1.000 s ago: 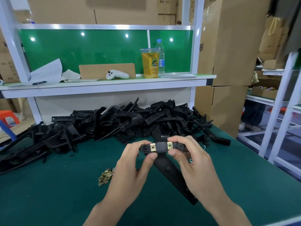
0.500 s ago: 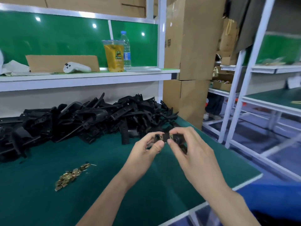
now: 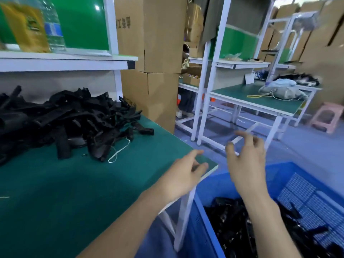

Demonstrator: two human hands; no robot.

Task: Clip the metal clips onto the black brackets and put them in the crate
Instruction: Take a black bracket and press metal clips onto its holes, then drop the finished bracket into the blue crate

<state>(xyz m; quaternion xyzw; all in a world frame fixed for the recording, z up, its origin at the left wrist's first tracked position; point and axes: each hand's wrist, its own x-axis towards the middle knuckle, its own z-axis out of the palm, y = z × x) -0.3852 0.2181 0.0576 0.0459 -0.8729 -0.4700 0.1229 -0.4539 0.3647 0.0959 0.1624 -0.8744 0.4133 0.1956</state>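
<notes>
A blue plastic crate [image 3: 208, 216] stands on the floor at the lower right, beside the table's right corner, with several black brackets [image 3: 240, 229] lying inside it. My right hand [image 3: 245, 161] hovers above the crate, fingers spread and loosely bent, holding nothing. My left hand [image 3: 184, 172] is over the table's right corner, fingers relaxed and empty. A big pile of loose black brackets [image 3: 70, 116] lies at the back left of the green table [image 3: 55, 192]. The metal clips are out of view.
A white cable tie [image 3: 119, 153] lies by the pile. A shelf with a yellow cup [image 3: 26, 25] and a water bottle [image 3: 54, 28] runs above it. Cardboard boxes [image 3: 152, 71] stand behind the table. Another white-framed workbench [image 3: 256, 101] and a pink stool [image 3: 327, 118] stand to the right.
The view swung right from the table to the crate. Both hands held a clipped bracket before; now both are empty over the table corner and the crate.
</notes>
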